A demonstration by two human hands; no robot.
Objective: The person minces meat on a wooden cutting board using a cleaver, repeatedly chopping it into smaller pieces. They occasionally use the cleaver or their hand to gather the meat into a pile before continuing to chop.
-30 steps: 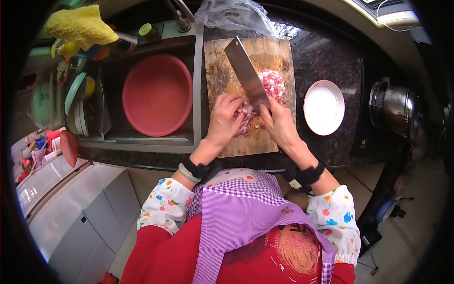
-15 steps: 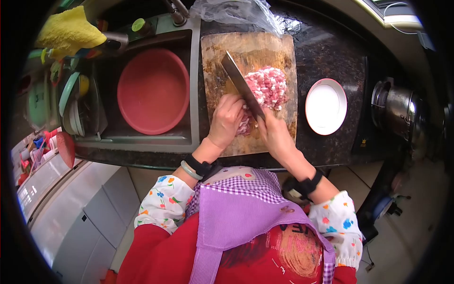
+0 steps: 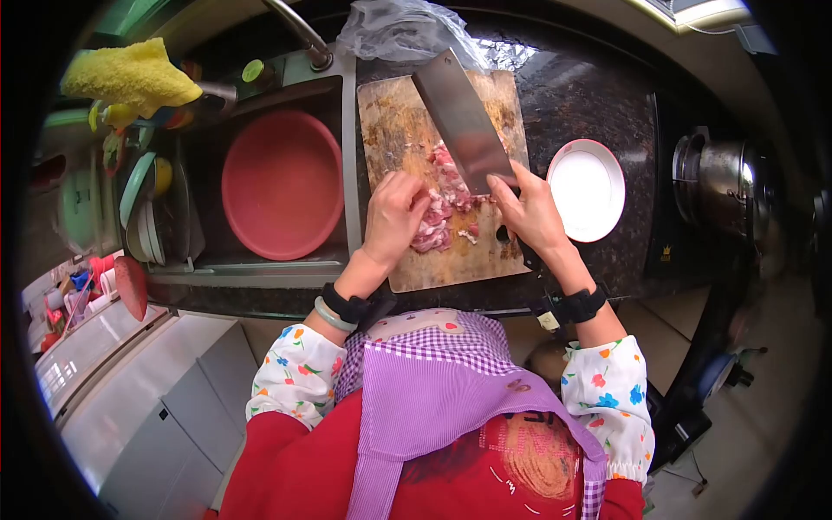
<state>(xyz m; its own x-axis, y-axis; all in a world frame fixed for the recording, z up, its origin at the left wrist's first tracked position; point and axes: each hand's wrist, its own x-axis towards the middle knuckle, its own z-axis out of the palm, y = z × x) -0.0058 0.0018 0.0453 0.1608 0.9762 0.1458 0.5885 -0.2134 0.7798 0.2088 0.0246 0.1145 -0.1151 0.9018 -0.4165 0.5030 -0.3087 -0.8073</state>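
Note:
Chopped pink and white meat (image 3: pixel 435 227) lies on a worn wooden cutting board (image 3: pixel 407 276). My right hand (image 3: pixel 530 208) grips a wide-bladed cleaver (image 3: pixel 464 121), its broad face turned up and tilted over the board, covering part of the meat. On the left edge of the meat is my left hand (image 3: pixel 397 215), its fingers curled together; whether anything is between them cannot be made out. To the right of the board stands a white bowl (image 3: pixel 587 191) with a red rim.
A red basin (image 3: pixel 282 185) sits in the sink at left. Behind the board lies a clear plastic bag (image 3: pixel 407 30). A metal pot (image 3: pixel 724 186) stands at far right. Dishes and a yellow cloth (image 3: pixel 130 76) are at far left.
The cleaver has turned from edge-down to showing its broad face, and my right hand has moved right. My left hand has shifted slightly left, off the blade. The view has shifted slightly.

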